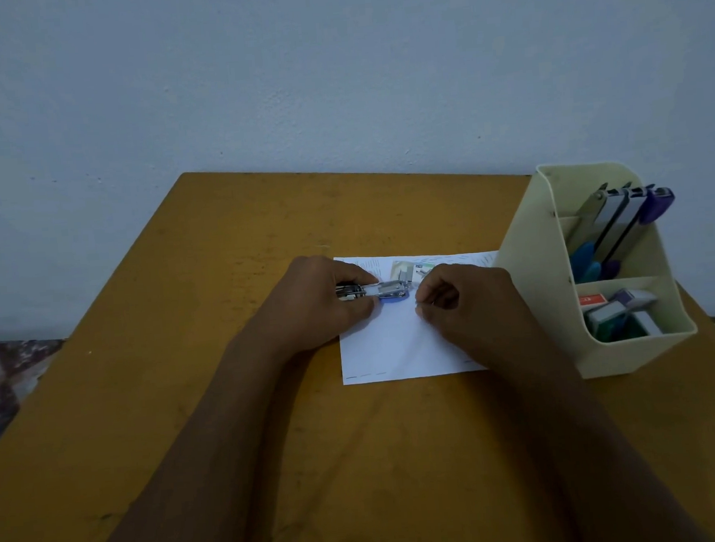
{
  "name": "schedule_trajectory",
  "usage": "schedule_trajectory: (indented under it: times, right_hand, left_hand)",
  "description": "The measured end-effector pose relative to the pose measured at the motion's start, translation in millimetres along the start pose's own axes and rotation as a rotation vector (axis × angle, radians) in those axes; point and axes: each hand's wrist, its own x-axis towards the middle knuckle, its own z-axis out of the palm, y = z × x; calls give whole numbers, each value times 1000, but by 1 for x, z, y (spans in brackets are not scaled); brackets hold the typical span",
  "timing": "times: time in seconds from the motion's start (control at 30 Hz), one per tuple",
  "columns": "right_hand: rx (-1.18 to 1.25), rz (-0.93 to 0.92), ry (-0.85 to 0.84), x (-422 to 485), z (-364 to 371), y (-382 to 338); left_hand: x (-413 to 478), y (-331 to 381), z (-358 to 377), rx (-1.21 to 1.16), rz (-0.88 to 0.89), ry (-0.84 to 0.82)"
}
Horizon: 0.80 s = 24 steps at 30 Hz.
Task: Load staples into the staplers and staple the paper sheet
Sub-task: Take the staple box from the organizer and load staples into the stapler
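A white paper sheet [390,344] lies on the yellow-brown table [227,364], with print along its far edge. My left hand [324,302] grips a small blue stapler [387,290] over the sheet's far left part; its metal top points right. My right hand [459,301] has its fingers curled just right of the stapler's tip and pinches something small and thin that I cannot make out clearly, perhaps a strip of staples. The stapler's rear is hidden under my left hand.
A cream desk organiser [632,349] stands at the table's right edge, touching the sheet's far right corner. Its back compartment holds several staplers [619,227], its front one several staple boxes [621,311]. A pale wall rises behind the table.
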Motion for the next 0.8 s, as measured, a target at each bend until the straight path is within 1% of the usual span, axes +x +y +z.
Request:
schedule_trajectory:
  times: [0.17,0.27,0.43,0.63,0.8]
  right_hand:
    - [-43,-63,16,-1,-2,-1]
    - [-65,-67,-18,-1,-2,0]
    - [-19,-78,1,-2,-2,2]
    - [-35,-54,-53,0,-2,7]
    - [47,-115,55,1,-3,5]
  left_hand:
    - [0,1,0,9,-3,3]
    - [0,0,0,7,-4,9]
    - [0,-1,0,25,1,5]
    - [1,-1,0,22,4,-7]
    - [0,-1,0,-18,24,-21]
